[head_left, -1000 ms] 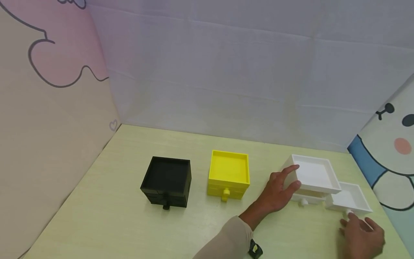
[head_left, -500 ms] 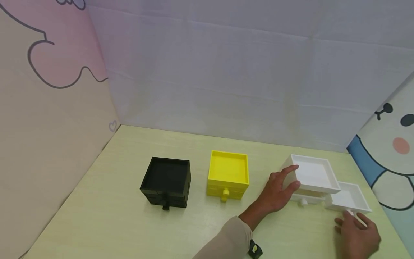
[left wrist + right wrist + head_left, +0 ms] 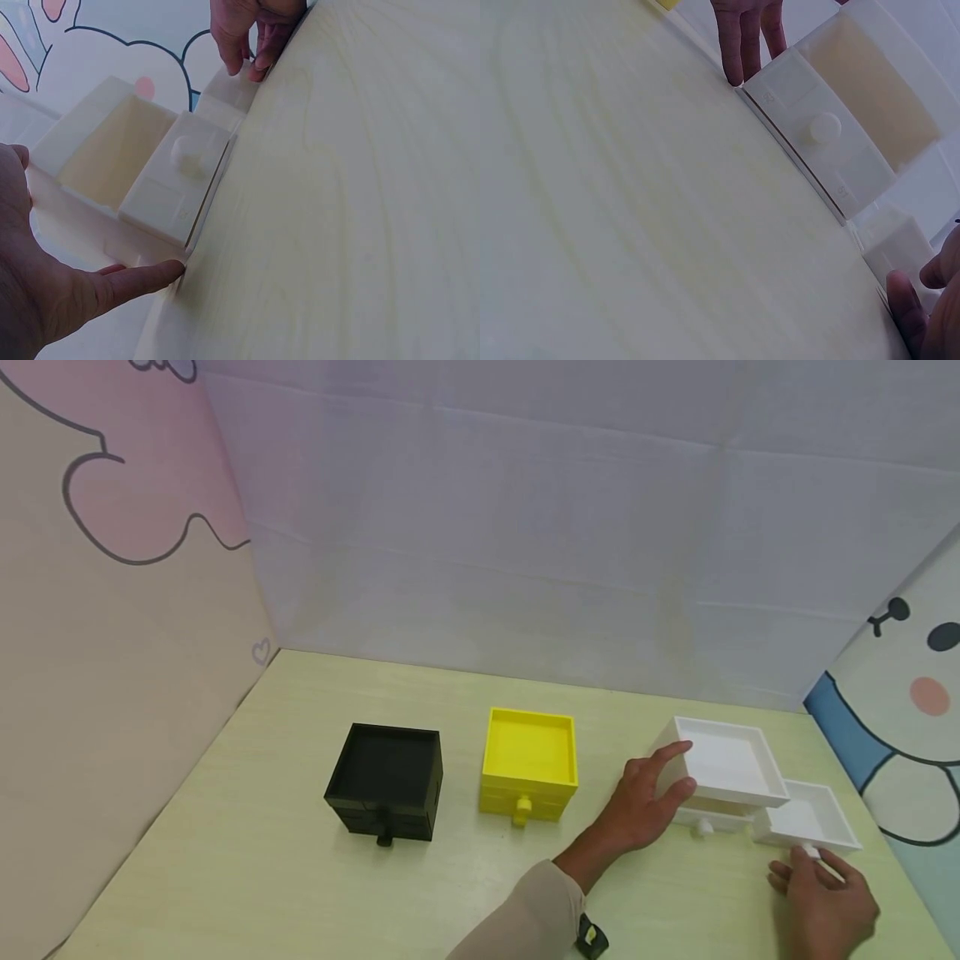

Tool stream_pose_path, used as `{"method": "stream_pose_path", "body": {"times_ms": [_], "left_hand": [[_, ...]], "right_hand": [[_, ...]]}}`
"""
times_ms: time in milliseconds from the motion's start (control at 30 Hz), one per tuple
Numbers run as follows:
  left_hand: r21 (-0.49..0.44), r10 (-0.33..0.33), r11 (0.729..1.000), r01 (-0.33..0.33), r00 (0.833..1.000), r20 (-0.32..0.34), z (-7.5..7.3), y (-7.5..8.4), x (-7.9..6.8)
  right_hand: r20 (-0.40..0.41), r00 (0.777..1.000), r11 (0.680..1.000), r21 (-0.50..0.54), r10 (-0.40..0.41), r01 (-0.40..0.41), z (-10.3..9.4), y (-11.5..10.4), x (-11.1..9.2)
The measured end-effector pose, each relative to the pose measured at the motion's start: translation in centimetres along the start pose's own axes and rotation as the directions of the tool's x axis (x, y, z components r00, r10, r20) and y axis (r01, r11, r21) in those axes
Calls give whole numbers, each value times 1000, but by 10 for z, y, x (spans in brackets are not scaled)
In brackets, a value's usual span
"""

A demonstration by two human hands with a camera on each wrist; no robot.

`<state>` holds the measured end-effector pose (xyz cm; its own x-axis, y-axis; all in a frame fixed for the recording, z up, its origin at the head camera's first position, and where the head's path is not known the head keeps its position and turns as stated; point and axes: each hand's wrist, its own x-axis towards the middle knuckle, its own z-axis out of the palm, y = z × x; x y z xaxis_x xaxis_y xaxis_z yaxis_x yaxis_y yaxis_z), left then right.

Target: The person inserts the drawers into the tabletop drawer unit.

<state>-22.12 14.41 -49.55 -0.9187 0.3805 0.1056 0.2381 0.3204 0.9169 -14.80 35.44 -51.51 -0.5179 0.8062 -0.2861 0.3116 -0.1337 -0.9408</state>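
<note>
A small white drawer cabinet (image 3: 729, 763) stands at the right of the table, its top a shallow tray. Its upper slot (image 3: 877, 90) gapes open at the front; below sits a lower drawer (image 3: 810, 124) with a round knob. My left hand (image 3: 643, 802) rests against the cabinet's left side, fingers fairly straight, one fingertip at the top rim. To the cabinet's right a white drawer (image 3: 808, 812), hollow side up, lies on the table, partly overlapped by the cabinet in the head view. My right hand (image 3: 828, 902) pinches that drawer's front knob between thumb and finger.
A yellow drawer box (image 3: 529, 752) with a front knob stands mid-table, left of my left hand. Further left is a similar black drawer box (image 3: 386, 772). A pale cloth wall (image 3: 525, 543) closes the back; printed panels (image 3: 918, 710) flank the pale wooden table (image 3: 262, 877).
My right hand has shifted slightly left at the drawer's knob. The left hand, the cabinet and the loose drawer stay where they were.
</note>
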Motion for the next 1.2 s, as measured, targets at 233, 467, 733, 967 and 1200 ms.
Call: {"method": "stream_pose_path", "body": {"times_ms": [233, 467, 733, 967, 1200], "left_hand": [[-7, 2, 1000, -2, 1000, 7, -1, 0, 1], [-2, 2, 1000, -2, 1000, 4, -1, 1, 2], [-7, 9, 1000, -9, 1000, 4, -1, 0, 0], [3, 8, 1000, -8, 1000, 1, 0, -1, 1], [13, 7, 1000, -7, 1000, -2, 1, -1, 1]], "right_hand": [[-8, 1000, 999, -50, -7, 7, 0, 2, 4], [-15, 1000, 1000, -13, -27, 27, 0, 5, 7], [-3, 1000, 1000, -27, -13, 13, -1, 4, 6], [11, 997, 993, -92, 75, -74, 1, -2, 8], [110, 986, 992, -35, 122, -119, -2, -2, 17]]}}
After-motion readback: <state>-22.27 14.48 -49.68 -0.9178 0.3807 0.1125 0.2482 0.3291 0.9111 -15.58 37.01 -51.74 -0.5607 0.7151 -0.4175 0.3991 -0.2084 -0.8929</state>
